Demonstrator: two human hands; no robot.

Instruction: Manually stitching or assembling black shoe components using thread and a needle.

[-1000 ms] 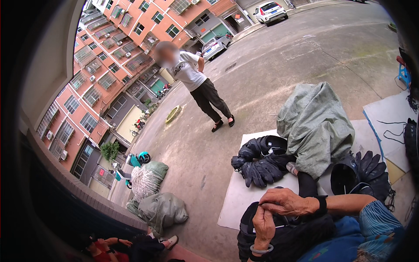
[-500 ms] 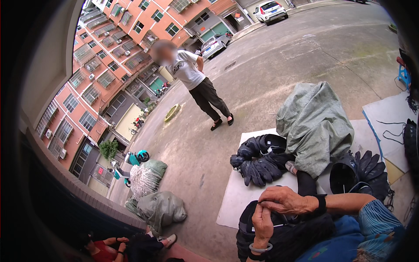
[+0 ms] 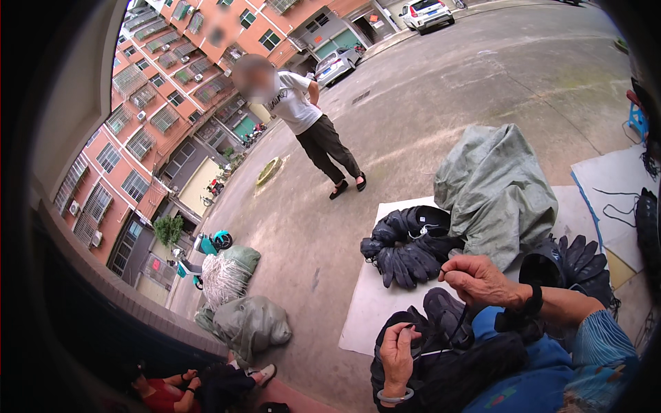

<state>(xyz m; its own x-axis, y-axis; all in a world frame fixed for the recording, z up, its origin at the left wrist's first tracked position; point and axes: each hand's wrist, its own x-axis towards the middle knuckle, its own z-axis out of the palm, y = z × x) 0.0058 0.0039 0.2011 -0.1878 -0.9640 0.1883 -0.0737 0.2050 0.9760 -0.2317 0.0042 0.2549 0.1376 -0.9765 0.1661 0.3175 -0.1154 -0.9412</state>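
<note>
L hand (image 3: pixel 396 356) & R hand (image 3: pixel 485 281) apart, fingers curled, grip contents can't tell; best keep dark shoe (image 3: pixel 446 315), low btwn them by lap (image 3: pixel 533 385), steady w/ gentle moves.

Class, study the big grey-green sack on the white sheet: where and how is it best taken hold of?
Take the sack by the creased cloth at its narrowed top, probably from above, with the right hand, the nearer one. The folds there look easy to bunch, while the wide body below offers less to close around.
</note>
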